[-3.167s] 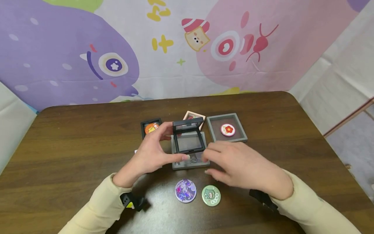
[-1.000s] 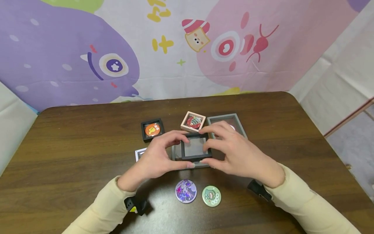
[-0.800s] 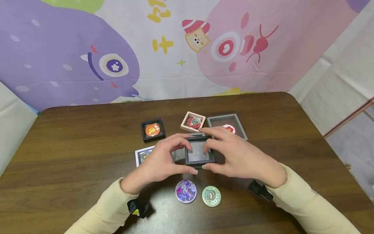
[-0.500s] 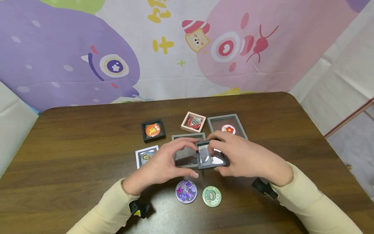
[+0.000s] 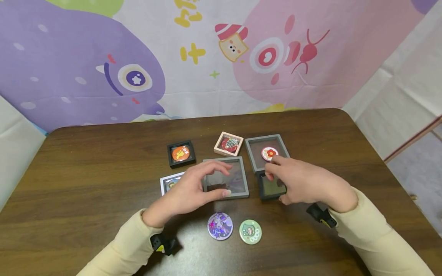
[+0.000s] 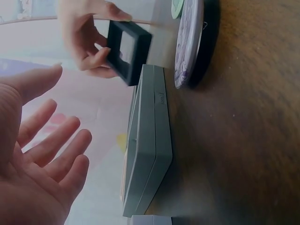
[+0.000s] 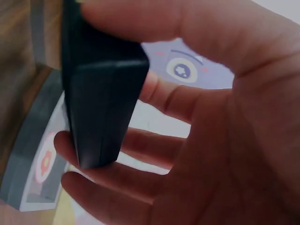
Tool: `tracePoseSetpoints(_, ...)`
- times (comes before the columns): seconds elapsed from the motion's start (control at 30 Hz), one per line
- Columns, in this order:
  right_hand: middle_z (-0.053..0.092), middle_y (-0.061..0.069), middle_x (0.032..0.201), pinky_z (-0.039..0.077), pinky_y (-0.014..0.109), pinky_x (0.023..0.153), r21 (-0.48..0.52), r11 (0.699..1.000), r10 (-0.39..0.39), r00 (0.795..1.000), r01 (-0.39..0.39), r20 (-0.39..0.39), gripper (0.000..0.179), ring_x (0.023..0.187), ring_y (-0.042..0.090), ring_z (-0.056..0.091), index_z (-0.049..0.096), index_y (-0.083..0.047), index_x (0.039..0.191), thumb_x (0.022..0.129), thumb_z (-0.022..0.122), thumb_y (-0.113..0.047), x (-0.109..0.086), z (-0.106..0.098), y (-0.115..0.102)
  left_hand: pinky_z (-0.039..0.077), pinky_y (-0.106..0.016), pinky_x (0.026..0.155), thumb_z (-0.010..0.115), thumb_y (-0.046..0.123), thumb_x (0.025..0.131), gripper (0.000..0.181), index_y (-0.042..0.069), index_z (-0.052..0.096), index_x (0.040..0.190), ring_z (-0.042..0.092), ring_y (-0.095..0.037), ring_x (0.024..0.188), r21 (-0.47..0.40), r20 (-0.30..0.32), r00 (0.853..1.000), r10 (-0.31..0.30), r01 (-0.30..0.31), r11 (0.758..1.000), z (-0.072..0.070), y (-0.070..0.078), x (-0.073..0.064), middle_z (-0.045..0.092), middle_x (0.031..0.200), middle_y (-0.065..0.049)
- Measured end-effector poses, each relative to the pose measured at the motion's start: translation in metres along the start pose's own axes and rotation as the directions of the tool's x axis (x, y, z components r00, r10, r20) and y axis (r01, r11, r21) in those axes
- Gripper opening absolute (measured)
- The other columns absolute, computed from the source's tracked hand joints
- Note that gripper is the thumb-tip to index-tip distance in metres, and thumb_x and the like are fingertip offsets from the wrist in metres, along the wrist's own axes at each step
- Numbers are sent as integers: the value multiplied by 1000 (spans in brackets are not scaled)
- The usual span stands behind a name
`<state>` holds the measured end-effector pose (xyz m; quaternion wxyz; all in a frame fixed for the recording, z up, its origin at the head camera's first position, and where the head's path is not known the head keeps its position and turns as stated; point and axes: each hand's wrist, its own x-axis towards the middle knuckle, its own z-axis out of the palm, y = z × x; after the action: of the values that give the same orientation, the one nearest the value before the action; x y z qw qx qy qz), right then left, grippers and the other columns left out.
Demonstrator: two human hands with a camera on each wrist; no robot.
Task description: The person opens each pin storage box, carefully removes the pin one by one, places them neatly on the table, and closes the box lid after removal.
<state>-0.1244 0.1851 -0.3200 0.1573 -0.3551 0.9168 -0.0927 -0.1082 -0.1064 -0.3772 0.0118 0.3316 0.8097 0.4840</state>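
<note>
My right hand (image 5: 304, 182) grips a small black display frame (image 5: 271, 188) with a clear window, its thumb on one edge and fingers on the opposite one. In the right wrist view the black frame's side (image 7: 101, 98) fills the space between thumb and fingers. It is just in front of a grey display frame (image 5: 252, 153) that holds a red flower badge (image 5: 269, 153). My left hand (image 5: 188, 191) is held with fingers apart over the left side of a larger grey frame (image 5: 243, 180), nothing in its grasp; the left wrist view shows its palm (image 6: 33, 187).
Purple (image 5: 220, 226) and green (image 5: 250, 232) round badges lie at the front. Behind are a black frame with an orange badge (image 5: 180, 153) and a peach frame (image 5: 228, 144). A white frame (image 5: 165, 184) sits partly behind the left hand, all on a wooden table (image 5: 103, 165).
My right hand has carried the black frame rightward, off the larger grey frame. My left hand, earlier also holding the black frame, has let go and stays over the grey frame.
</note>
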Motion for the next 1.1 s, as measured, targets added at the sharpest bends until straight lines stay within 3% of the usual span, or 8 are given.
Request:
tracePoseSetpoints(0.27,47,-5,91,46,34,68,-141,989,37,999,-35,11,46,88,22,43,53,-20,89,60,87,-8,6,11,-3,46,-43,100,79,18,87,22,19,65,105,56,-12,121,-8,-13,1000,16,-16,1000,-1,1,0,65,126,3)
tracePoseSetpoints(0.43,48,-4,92,48,36,67,-151,987,54,998,-49,33,48,87,22,46,53,-20,89,60,88,-6,10,17,-4,47,-40,99,77,18,89,18,19,65,103,57,-12,119,6,-14,1000,20,-19,1000,-2,1,0,66,124,0)
tracePoseSetpoints(0.67,48,-1,93,50,38,62,-198,975,117,990,-101,72,49,86,21,50,53,-20,90,62,92,-12,16,24,-6,47,-39,99,76,18,89,16,18,66,102,58,-11,117,20,-14,1000,20,-20,1000,-2,1,0,66,121,7)
tracePoseSetpoints(0.8,49,0,95,50,39,62,-222,968,136,988,-117,76,49,87,22,51,53,-20,92,62,93,-12,17,26,-7,48,-40,98,75,18,90,15,14,66,102,58,-11,116,23,-9,1000,27,-27,999,-4,1,0,67,120,5)
tracePoseSetpoints(1.03,50,1,96,51,41,64,-233,965,137,988,-116,75,51,89,23,53,53,-20,92,62,93,-11,17,25,-8,49,-47,93,75,17,90,14,18,68,102,61,-10,108,49,-39,999,0,2,999,-21,2,0,69,112,3)
tracePoseSetpoints(1.1,50,1,96,52,41,65,-228,966,140,987,-119,77,52,90,23,53,53,-20,92,60,94,-12,17,26,-8,49,-47,93,74,20,91,14,18,68,104,61,-11,107,95,-39,999,-13,17,995,-29,2,0,68,110,4)
